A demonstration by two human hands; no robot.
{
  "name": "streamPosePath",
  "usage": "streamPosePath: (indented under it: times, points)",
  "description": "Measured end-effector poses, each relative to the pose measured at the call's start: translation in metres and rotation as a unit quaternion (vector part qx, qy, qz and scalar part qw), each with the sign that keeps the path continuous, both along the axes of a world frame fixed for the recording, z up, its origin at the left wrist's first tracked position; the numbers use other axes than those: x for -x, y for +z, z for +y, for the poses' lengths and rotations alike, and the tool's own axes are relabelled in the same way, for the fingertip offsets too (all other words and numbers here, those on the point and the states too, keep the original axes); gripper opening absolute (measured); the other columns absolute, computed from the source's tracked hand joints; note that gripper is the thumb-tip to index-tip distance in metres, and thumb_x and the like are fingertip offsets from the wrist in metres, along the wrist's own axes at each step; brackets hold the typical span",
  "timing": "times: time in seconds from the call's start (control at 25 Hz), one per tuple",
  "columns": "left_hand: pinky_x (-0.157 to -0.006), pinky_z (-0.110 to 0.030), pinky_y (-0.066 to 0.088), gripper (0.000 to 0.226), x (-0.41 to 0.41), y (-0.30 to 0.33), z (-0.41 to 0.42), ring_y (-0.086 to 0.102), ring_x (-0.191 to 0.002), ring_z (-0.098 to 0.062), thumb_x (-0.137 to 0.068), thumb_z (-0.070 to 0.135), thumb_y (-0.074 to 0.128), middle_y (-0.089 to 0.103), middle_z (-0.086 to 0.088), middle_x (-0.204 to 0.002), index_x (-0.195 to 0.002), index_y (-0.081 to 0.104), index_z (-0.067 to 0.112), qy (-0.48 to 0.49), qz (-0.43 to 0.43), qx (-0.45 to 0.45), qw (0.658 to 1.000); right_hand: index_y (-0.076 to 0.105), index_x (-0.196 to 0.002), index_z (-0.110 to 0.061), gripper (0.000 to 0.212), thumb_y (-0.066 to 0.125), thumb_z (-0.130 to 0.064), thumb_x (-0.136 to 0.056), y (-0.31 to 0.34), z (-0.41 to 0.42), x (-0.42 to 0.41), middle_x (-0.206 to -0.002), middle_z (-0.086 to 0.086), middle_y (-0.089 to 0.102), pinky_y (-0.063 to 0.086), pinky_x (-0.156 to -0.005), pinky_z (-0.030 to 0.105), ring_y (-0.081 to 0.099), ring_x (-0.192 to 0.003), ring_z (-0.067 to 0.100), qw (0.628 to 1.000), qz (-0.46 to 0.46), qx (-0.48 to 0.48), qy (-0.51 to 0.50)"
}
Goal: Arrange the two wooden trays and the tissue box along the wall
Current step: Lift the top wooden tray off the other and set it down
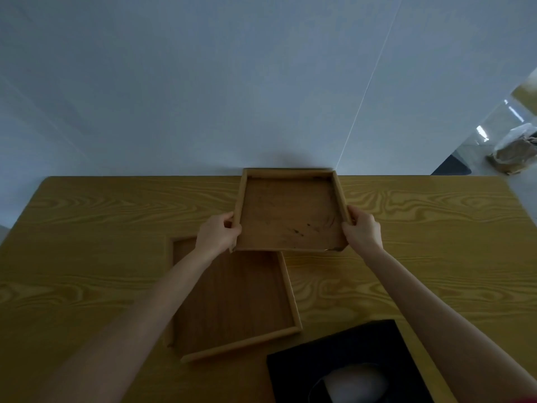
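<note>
Both hands pinch the small wooden tray [290, 210]: left grip [218, 232] and right grip [361, 228] on its side rails, far edge at the wall [203, 82]. Risk: near edge snags the larger tray [232, 301] w/ any drop. Tissue box [343, 365] sits near-right on the bench [436, 228].
</note>
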State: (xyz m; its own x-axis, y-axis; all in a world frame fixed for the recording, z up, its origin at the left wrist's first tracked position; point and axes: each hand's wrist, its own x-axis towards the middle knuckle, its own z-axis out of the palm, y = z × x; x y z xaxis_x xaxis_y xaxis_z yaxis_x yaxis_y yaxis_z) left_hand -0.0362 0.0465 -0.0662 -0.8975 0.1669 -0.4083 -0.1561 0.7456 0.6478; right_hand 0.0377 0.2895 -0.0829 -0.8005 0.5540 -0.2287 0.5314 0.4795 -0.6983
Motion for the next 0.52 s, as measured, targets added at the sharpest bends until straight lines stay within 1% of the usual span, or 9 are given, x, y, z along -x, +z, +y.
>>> streamPosePath:
  times: [0.12,0.2,0.24,0.28,0.32,0.36,0.4,0.44,0.52]
  points:
    - [-0.098,-0.032,0.043,0.050,-0.002,-0.005,0.006,0.056,-0.113,-0.021,-0.090,0.020,0.052,0.057,-0.010,-0.131,-0.137,0.039,0.009,-0.008,0.008,-0.003,1.000,0.054,-0.123,-0.009,0.042,0.043,0.004,-0.086,-0.004,0.009,0.004,-0.100,0.016,0.066,0.049,-0.074,0.035,0.058,-0.086,0.027,1.000,0.004,-0.009,0.004]
    - [-0.089,-0.027,0.042,0.050,-0.003,-0.006,0.007,0.056,-0.103,-0.015,-0.090,0.019,0.053,0.057,-0.010,-0.130,-0.137,0.040,0.009,0.009,0.010,-0.016,1.000,0.051,-0.126,-0.007,0.041,0.043,0.002,-0.087,-0.005,0.009,0.005,-0.099,0.016,0.065,0.050,-0.075,0.038,0.060,-0.089,0.031,1.000,-0.002,-0.020,0.013]
    - [-0.088,-0.025,0.041,0.049,-0.003,-0.007,0.007,0.056,-0.102,-0.015,-0.089,0.019,0.053,0.057,-0.009,-0.131,-0.136,0.040,0.010,0.022,0.010,-0.025,0.999,0.048,-0.127,-0.005,0.040,0.044,-0.001,-0.088,-0.005,0.006,0.005,-0.102,0.016,0.064,0.049,-0.073,0.037,0.060,-0.090,0.032,0.999,-0.009,-0.039,0.026]
    - [-0.089,-0.026,0.041,0.049,-0.002,-0.008,0.007,0.056,-0.107,-0.017,-0.089,0.020,0.054,0.056,-0.009,-0.132,-0.136,0.041,0.010,0.032,0.010,-0.029,0.999,0.044,-0.130,-0.005,0.041,0.046,-0.005,-0.089,-0.005,0.002,0.005,-0.112,0.018,0.061,0.048,-0.074,0.037,0.059,-0.097,0.033,0.996,-0.017,-0.074,0.049]
    - [-0.093,-0.027,0.041,0.049,-0.002,-0.009,0.007,0.055,-0.113,-0.020,-0.089,0.020,0.054,0.055,-0.009,-0.133,-0.135,0.041,0.011,0.038,0.007,-0.030,0.999,0.040,-0.134,-0.005,0.044,0.049,-0.011,-0.091,-0.006,-0.003,0.003,-0.127,0.018,0.054,0.047,-0.083,0.039,0.054,-0.110,0.034,0.989,-0.019,-0.126,0.080]
    - [-0.098,-0.030,0.041,0.049,-0.001,-0.009,0.007,0.052,-0.118,-0.022,-0.089,0.021,0.054,0.053,-0.009,-0.135,-0.135,0.042,0.011,0.040,0.004,-0.028,0.999,0.036,-0.137,-0.005,0.049,0.051,-0.017,-0.091,-0.007,-0.009,0.000,-0.140,0.018,0.043,0.042,-0.097,0.042,0.044,-0.124,0.034,0.976,-0.005,-0.183,0.115]
    - [-0.102,-0.032,0.040,0.049,-0.001,-0.010,0.007,0.050,-0.122,-0.023,-0.088,0.021,0.054,0.052,-0.009,-0.136,-0.135,0.042,0.011,0.039,-0.001,-0.026,0.999,0.035,-0.138,-0.006,0.053,0.053,-0.023,-0.091,-0.007,-0.016,-0.005,-0.146,0.017,0.035,0.031,-0.108,0.044,0.034,-0.134,0.032,0.960,0.030,-0.233,0.149]
    - [-0.104,-0.034,0.039,0.049,0.000,-0.010,0.007,0.048,-0.124,-0.024,-0.088,0.021,0.054,0.052,-0.009,-0.137,-0.135,0.042,0.011,0.037,-0.004,-0.023,0.999,0.036,-0.137,-0.006,0.055,0.055,-0.027,-0.090,-0.006,-0.022,-0.010,-0.148,0.016,0.033,0.022,-0.112,0.044,0.030,-0.137,0.030,0.944,0.072,-0.263,0.184]
    - [-0.105,-0.035,0.038,0.048,0.001,-0.009,0.007,0.047,-0.126,-0.024,-0.089,0.022,0.054,0.051,-0.009,-0.137,-0.135,0.043,0.011,0.032,-0.005,-0.020,0.999,0.041,-0.135,-0.006,0.060,0.062,-0.030,-0.085,-0.006,-0.034,-0.020,-0.143,0.015,0.041,0.021,-0.108,0.039,0.037,-0.132,0.028,0.923,0.107,-0.261,0.263]
